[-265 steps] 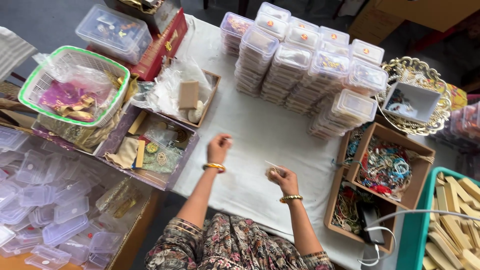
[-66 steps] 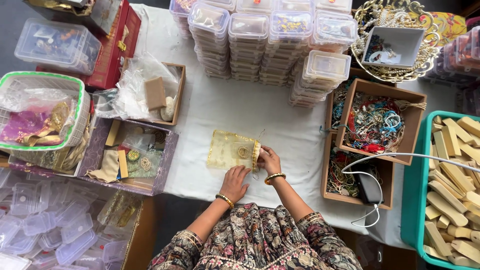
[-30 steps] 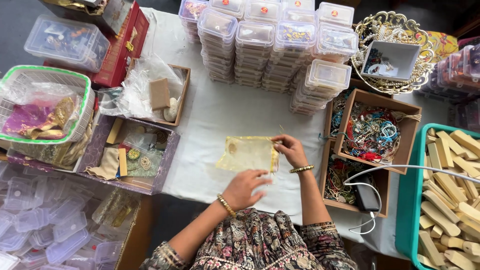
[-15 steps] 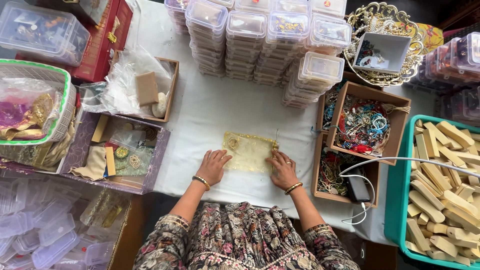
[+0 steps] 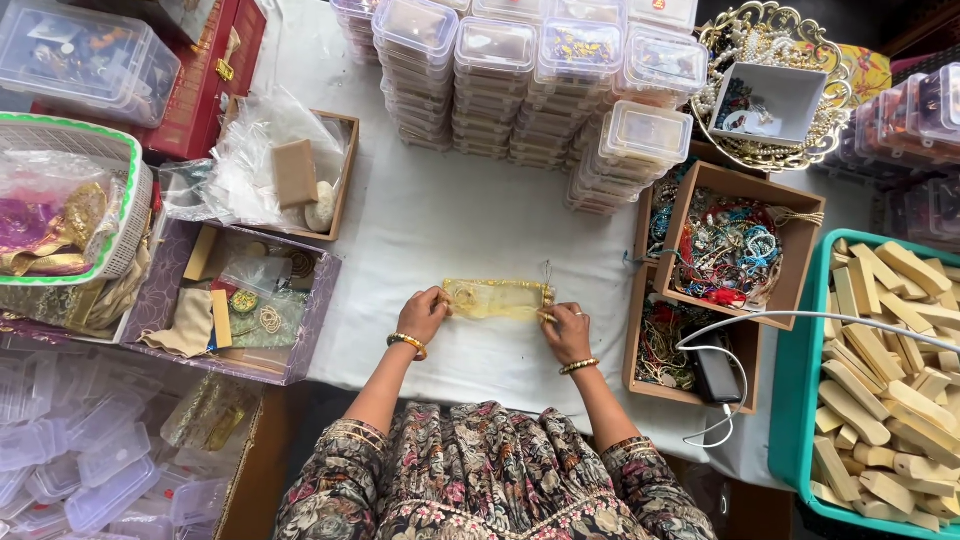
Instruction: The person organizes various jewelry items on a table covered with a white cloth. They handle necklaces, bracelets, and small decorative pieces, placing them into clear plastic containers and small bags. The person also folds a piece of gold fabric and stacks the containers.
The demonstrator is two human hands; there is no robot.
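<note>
**Inspector:** Item in hand?

**Assistant:** A sheer yellow pouch (image 5: pixel 497 298), flat on the white surface (image 5: pixel 450 215), near its middle and just ahead of the person.

**Inspector:** Orientation?

**Assistant:** Long axis runs left to right across the view, level with the surface's near edge. One short end points toward the purple tray (image 5: pixel 300 345), the other toward the brown boxes (image 5: pixel 790 270) of jewellery. A thin cord sticks up from the right end.

**Inspector:** Hands?

**Assistant:** The left hand (image 5: pixel 424 314) pinches the pouch's left end, fingers closed on the fabric. The right hand (image 5: pixel 567 330) pinches the right end the same way. The pouch lies stretched between them. Each wrist carries a gold bangle.

**Inspector:** Surroundings?

**Assistant:** Stacks of clear lidded tubs (image 5: pixel 520 75) stand at the far side of the surface, well apart from the pouch. A box of plastic bags (image 5: pixel 290 175) sits far left. A teal bin (image 5: pixel 800 400) of wooden blocks stands at the right. A white cable (image 5: pixel 800 318) crosses the brown boxes to a black device (image 5: pixel 715 375). A gold filigree tray (image 5: pixel 715 45) holds a white box at the far right.
</note>
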